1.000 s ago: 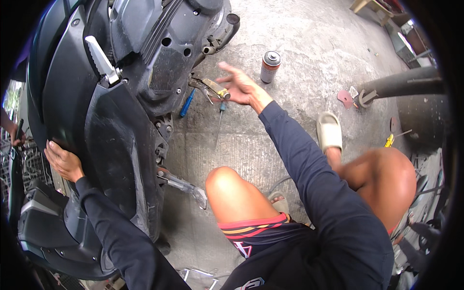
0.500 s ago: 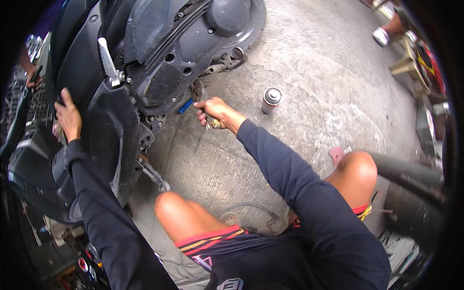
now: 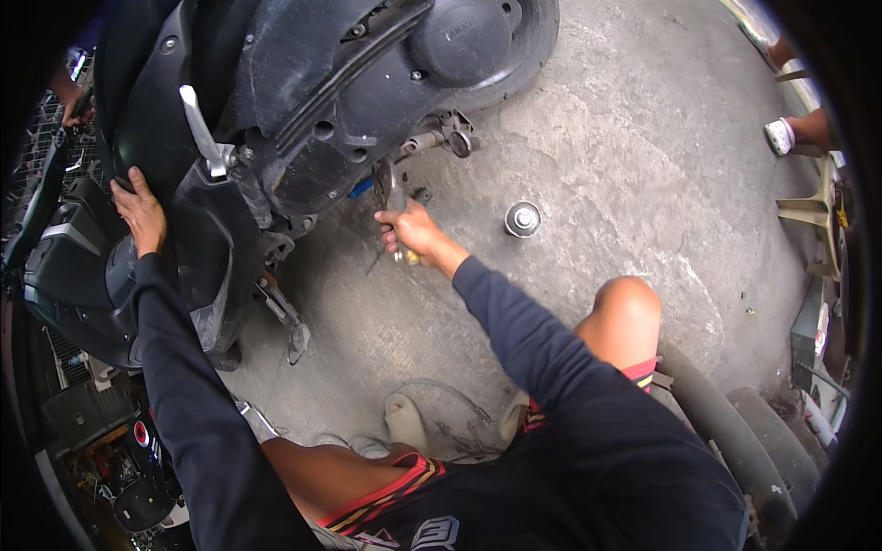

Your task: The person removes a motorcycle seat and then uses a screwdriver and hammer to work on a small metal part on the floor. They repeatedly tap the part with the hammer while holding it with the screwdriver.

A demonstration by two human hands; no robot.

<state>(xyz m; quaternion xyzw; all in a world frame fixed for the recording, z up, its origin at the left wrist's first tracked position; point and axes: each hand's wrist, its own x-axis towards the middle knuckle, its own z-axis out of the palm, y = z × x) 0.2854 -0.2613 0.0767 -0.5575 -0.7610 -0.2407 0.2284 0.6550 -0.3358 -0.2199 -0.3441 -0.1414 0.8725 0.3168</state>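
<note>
My left hand (image 3: 141, 219) lies with fingers stretched on the dark body panel of a scooter (image 3: 207, 243). My right hand (image 3: 415, 233) is closed around a grey metal tool that looks like pliers (image 3: 393, 188). Its head points up toward the underside of the scooter's engine cover (image 3: 303, 170), and a brass-coloured end shows below my fist. Whether the head touches the scooter I cannot tell. Close beside that head is a blue object (image 3: 361, 187), partly hidden. A spray can (image 3: 523, 219) stands upright on the concrete, right of my right hand.
The scooter's side stand (image 3: 287, 321) sticks out toward me, and a silver footrest (image 3: 202, 133) juts from its side. A thin hose (image 3: 450, 390) lies by my feet. Another person's hand (image 3: 75, 106) is at the far left. A person's foot (image 3: 780, 136) and a stool (image 3: 808, 209) are at right.
The view has shifted and my knees have changed position. The tool's head now shows above my right fist, near the scooter's underside, and covers part of the blue object. My left hand stays on the scooter.
</note>
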